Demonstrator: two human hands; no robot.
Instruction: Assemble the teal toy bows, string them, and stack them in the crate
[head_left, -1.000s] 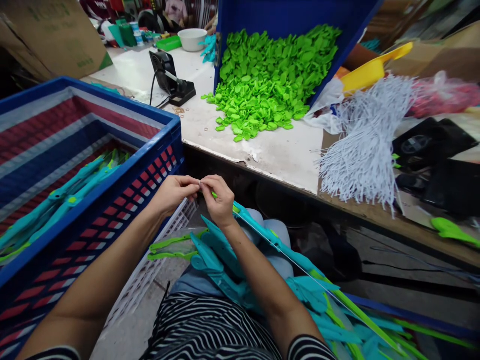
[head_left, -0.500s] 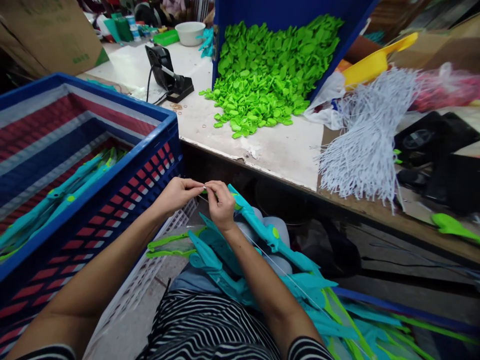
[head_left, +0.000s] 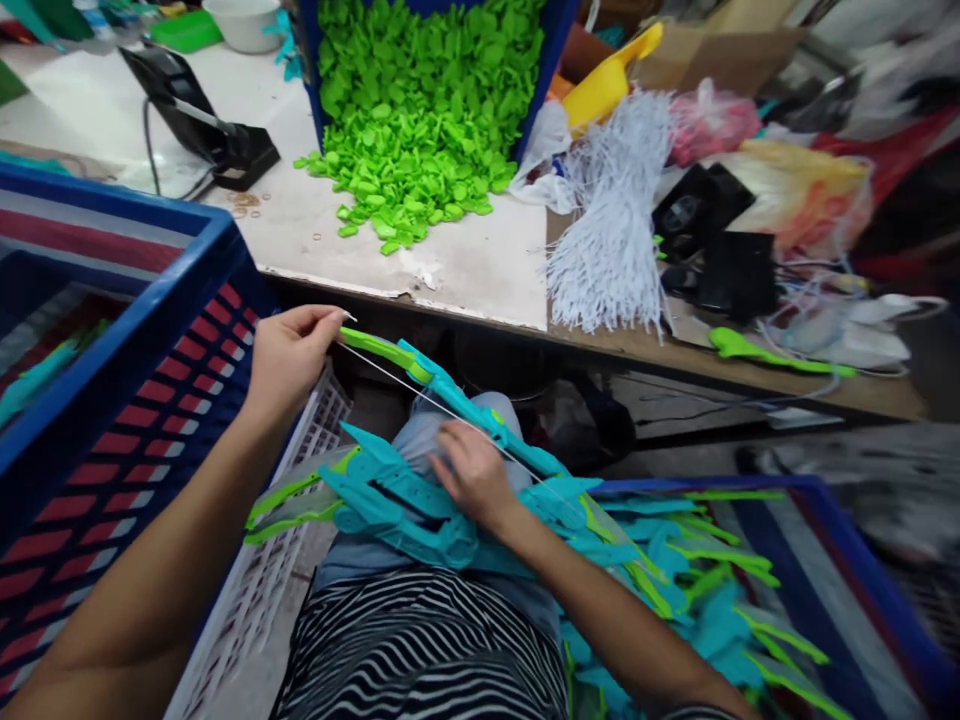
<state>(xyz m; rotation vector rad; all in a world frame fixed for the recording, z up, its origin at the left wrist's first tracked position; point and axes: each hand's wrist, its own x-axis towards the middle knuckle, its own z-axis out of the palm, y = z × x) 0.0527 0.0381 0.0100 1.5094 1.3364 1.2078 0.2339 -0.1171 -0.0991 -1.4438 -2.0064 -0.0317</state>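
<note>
Cord [head_left: 376, 365], white and thin, is now pinched by my left hand [head_left: 289, 355] alone: half a second ago both hands met at its end, but my right hand [head_left: 474, 470] has since let go and dropped toward my lap. I take that to mean the close fingertip work at this end has paused or finished, leaving the left to keep the line taut. My left thumb and forefinger are closed tight, a short white tip poking past them; my right fingers are loosely parted and blurred, with nothing I can make out in them. From just beside my left pinch, the jointed turquoise-and-green plastic arm [head_left: 450, 396] slants away to the right, passing beyond my right hand, the cord running along its near side. Hinged turquoise pieces [head_left: 394, 500] lie below that pinch, just beside my right fingers; I cannot tell whether they touch.
</note>
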